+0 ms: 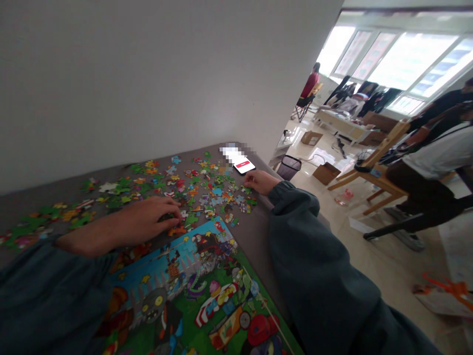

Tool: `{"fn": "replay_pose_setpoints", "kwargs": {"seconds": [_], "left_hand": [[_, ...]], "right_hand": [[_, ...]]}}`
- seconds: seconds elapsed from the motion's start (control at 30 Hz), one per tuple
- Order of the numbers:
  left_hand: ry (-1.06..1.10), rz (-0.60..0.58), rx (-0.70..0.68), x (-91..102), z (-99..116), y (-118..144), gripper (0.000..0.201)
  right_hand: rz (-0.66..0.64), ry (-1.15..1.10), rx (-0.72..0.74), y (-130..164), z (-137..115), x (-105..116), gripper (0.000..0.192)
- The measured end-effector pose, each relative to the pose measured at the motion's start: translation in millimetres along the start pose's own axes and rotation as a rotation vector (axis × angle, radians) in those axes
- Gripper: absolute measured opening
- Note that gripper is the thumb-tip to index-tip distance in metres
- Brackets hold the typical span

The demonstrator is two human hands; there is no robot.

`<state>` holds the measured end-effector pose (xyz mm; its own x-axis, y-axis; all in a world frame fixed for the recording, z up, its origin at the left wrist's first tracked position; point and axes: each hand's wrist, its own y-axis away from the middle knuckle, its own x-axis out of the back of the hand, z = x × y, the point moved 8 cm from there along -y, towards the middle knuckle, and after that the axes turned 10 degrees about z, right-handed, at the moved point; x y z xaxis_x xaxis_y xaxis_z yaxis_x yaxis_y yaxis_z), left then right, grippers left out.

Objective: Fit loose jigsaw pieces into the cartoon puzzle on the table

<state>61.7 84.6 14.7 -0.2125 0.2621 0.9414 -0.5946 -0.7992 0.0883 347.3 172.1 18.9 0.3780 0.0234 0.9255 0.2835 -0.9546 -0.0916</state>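
Observation:
Loose jigsaw puzzle pieces (217,192) in green, blue, orange and red lie scattered over the grey cloth-covered table. My left hand (155,217) hovers over or rests among them, fingers apart and bent downward. An orange puzzle piece (177,230) lies just under its fingertips; contact is unclear. Beside the pieces, near the table's right edge, my right hand (261,182) is closed with its fingers curled together. Whatever it may hold is hidden. In front of me lies a colourful cartoon puzzle picture (207,276) with zombies and plants, its left part covered by my left sleeve.
A lit phone (244,165) lies at the table's far right corner, against the white wall (148,74). Beyond the edge stand a mesh bin (289,166), a cardboard box (325,173) and a wooden chair (384,162) with a seated person (436,148).

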Motion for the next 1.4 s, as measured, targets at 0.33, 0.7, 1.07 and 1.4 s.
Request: {"fn": "replay_pose_setpoints", "kwargs": {"seconds": [0.33,0.7,1.07,1.4], "left_hand": [[0.004,0.020,-0.012,0.1,-1.9,-0.4,0.040],[0.034,0.041,-0.034,1.7,-1.8,-1.9,0.044],[0.057,0.053,-0.028,5.5,-0.4,-0.7,0.045],[0.038,0.042,-0.021,4.9,0.7,-0.1,0.044]], "right_hand": [[0.008,-0.052,0.033,-3.4,2.6,-2.6,0.007],[0.083,-0.064,0.018,-2.6,3.4,0.4,0.006],[0.077,-0.069,-0.005,-0.8,-1.9,0.4,0.007],[0.031,-0.113,0.051,4.1,-17.4,5.3,0.009]]}}
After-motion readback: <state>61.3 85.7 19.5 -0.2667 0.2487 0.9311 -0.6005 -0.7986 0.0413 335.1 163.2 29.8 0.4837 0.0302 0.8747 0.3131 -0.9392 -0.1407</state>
